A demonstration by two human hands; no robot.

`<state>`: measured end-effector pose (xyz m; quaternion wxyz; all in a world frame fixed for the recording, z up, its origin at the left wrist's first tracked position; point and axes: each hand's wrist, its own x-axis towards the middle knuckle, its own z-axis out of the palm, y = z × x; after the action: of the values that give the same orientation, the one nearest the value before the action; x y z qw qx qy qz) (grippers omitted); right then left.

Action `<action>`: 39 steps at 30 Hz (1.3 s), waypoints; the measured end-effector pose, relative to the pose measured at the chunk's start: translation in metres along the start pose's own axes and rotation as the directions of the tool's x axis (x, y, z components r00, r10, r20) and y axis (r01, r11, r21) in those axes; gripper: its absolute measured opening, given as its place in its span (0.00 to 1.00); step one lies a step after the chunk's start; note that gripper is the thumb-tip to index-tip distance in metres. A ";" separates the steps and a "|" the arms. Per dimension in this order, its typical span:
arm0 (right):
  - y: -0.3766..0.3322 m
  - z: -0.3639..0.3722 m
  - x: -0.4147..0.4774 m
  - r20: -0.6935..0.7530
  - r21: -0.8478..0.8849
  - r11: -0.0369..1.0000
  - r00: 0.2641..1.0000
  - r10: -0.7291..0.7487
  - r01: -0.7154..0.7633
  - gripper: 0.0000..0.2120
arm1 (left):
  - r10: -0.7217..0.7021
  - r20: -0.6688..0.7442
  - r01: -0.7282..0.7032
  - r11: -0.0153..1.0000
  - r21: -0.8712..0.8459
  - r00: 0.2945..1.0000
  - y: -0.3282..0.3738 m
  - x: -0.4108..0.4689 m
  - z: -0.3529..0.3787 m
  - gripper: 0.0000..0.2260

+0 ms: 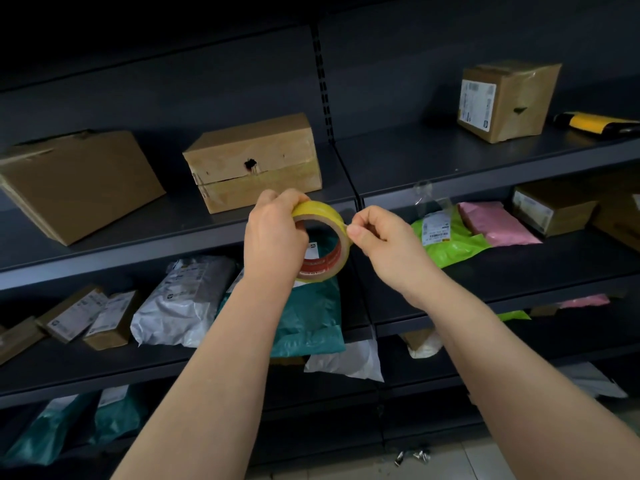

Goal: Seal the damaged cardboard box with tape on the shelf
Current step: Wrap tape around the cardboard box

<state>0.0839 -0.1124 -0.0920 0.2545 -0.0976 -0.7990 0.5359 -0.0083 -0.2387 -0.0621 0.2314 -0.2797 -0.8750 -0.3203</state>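
Observation:
A damaged cardboard box (252,161) with a dark hole and a split seam on its front sits on the upper shelf (104,251), just beyond my hands. My left hand (275,237) grips a yellowish roll of tape (329,216) with a red-printed core, fingers curled over its top. My right hand (377,233) pinches the roll's edge at its right side with thumb and forefinger. The roll hangs in the air in front of the shelf edge, below the box.
Another cardboard box (79,185) lies to the left on the same shelf, and a labelled box (505,102) with a yellow-black tool (595,124) stands at the upper right. Lower shelves hold white, teal, green and pink mailer bags and small boxes. A black upright (323,81) divides the bays.

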 end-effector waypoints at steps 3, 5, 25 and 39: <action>-0.001 -0.005 0.001 0.113 0.029 0.998 0.993 0.046 -0.049 0.11 | 0.021 0.038 -0.022 0.999 0.026 0.999 0.000 -0.001 0.001 0.20; -0.001 -0.009 0.001 0.147 0.041 0.997 0.988 0.057 -0.063 0.11 | 0.029 0.075 -0.031 0.999 0.028 0.997 0.000 0.000 0.001 0.19; -0.009 -0.004 -0.010 0.005 -0.240 0.970 1.000 -0.030 0.030 0.06 | -0.256 0.222 0.311 0.913 -0.265 0.941 -0.008 -0.001 -0.003 0.10; -0.010 -0.006 -0.016 0.078 0.117 0.993 0.997 0.019 -0.028 0.07 | -0.159 0.528 0.434 0.780 -0.451 0.834 -0.014 -0.004 -0.025 0.07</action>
<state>0.1013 -0.1186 -0.0863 0.2227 -0.0713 -0.7738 0.5886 -0.0086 -0.2657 -0.0531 -0.1296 -0.2565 -0.8065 -0.5167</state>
